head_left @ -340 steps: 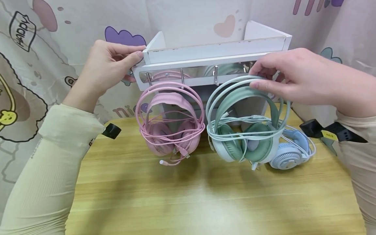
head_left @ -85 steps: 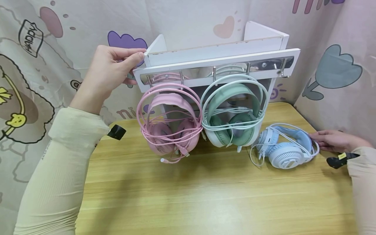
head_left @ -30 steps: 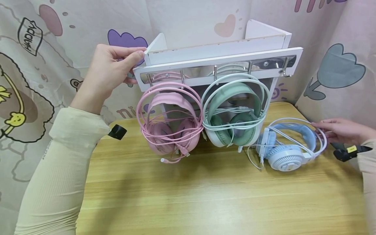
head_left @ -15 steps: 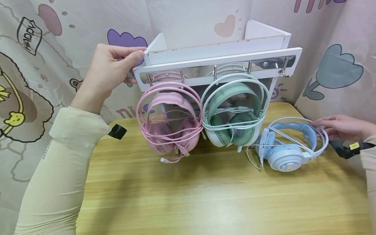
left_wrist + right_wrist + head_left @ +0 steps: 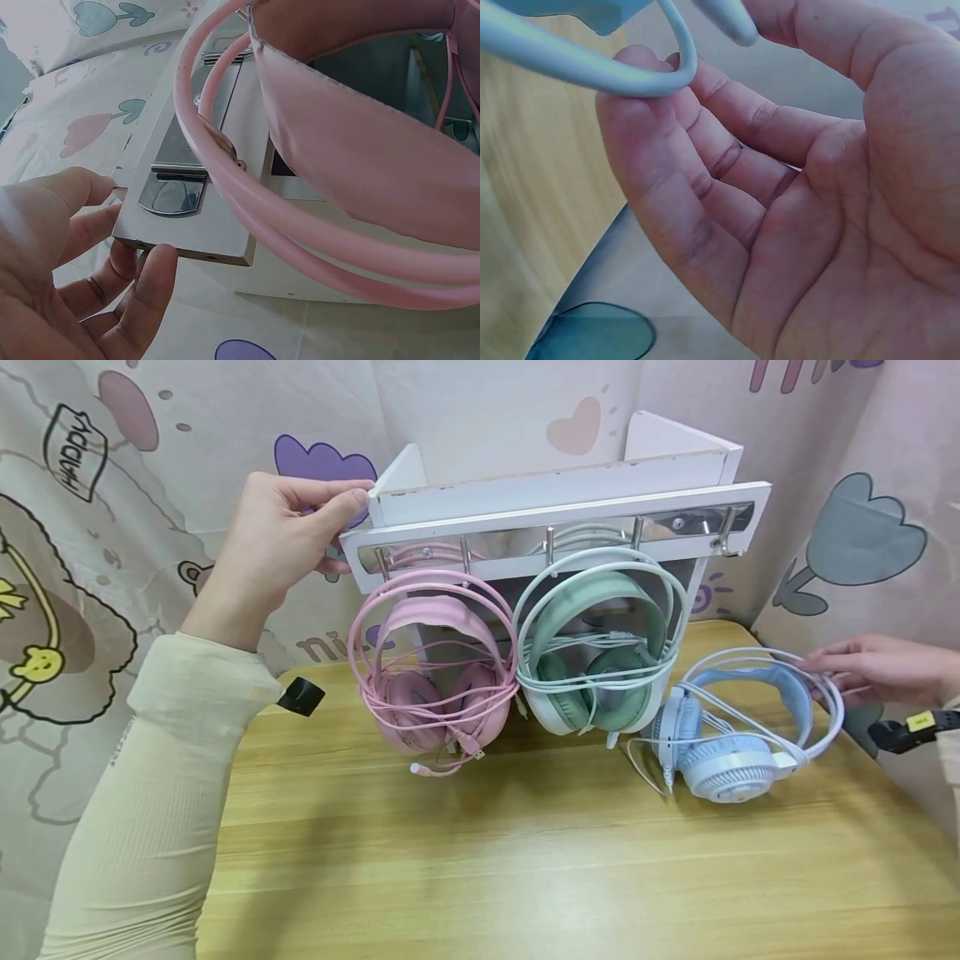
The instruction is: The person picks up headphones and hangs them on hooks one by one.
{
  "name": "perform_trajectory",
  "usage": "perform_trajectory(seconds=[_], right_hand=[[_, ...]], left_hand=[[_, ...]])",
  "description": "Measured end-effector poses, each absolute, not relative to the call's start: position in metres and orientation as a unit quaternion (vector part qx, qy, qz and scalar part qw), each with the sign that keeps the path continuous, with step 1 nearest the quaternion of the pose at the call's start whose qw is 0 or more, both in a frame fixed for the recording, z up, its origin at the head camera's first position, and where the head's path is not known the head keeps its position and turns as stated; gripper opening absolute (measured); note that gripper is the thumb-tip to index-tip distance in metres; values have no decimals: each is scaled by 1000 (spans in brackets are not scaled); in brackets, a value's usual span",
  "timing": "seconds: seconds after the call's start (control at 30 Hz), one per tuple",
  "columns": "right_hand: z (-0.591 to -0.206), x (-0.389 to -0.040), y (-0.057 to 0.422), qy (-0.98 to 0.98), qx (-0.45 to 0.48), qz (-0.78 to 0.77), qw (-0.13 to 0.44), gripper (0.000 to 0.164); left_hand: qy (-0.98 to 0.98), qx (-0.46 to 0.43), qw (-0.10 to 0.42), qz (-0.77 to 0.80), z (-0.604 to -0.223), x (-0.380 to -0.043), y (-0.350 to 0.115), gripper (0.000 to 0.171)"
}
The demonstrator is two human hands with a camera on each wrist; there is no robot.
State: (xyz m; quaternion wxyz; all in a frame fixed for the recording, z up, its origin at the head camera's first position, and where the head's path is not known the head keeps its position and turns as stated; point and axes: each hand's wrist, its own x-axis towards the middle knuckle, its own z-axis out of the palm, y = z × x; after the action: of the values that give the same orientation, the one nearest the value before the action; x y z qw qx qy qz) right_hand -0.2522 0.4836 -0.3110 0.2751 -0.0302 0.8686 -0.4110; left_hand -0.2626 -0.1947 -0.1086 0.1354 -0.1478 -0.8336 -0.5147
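My left hand (image 5: 273, 539) grips the left end of a white hook rack (image 5: 555, 495); in the left wrist view its fingers curl about the end of the hook board (image 5: 229, 236). Pink headphones (image 5: 442, 610) hang from the rack's left hooks, their cable wrapped around them. Beside them hang mint-green headphones (image 5: 581, 600). At the right, my right hand (image 5: 888, 668) holds the light blue headphones (image 5: 731, 772) by their outer headband hoops. In the right wrist view, fingertips curl at the pale blue hoop (image 5: 577, 73). The earcups are low over the tabletop, to the left of the hand.
The rack stands at the back of a wooden table (image 5: 480, 860). A metal hook (image 5: 726, 531) at its right end carries nothing. Patterned curtains (image 5: 510, 410) hang behind and at both sides. A thin blue-headphone cable (image 5: 645, 768) trails toward the green headphones.
My right hand has left the green headphones, now hanging on the rack, and taken the blue ones. Their headband has tilted up and shifted right. The left hand stays on the rack.
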Motion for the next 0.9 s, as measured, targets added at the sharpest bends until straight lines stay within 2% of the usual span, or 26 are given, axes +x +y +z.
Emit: perform_trajectory(seconds=[0.37, 0.53, 0.9], right_hand=[[-286, -245, 472, 870, -56, -410, 268, 30], [-280, -243, 467, 881, -64, -395, 253, 21], [-262, -234, 449, 890, -103, -385, 221, 18]], left_hand=[[-835, -150, 132, -512, -107, -261, -194, 27], [-837, -153, 135, -508, -108, -261, -195, 28], [-839, -159, 136, -502, -108, -259, -196, 33]])
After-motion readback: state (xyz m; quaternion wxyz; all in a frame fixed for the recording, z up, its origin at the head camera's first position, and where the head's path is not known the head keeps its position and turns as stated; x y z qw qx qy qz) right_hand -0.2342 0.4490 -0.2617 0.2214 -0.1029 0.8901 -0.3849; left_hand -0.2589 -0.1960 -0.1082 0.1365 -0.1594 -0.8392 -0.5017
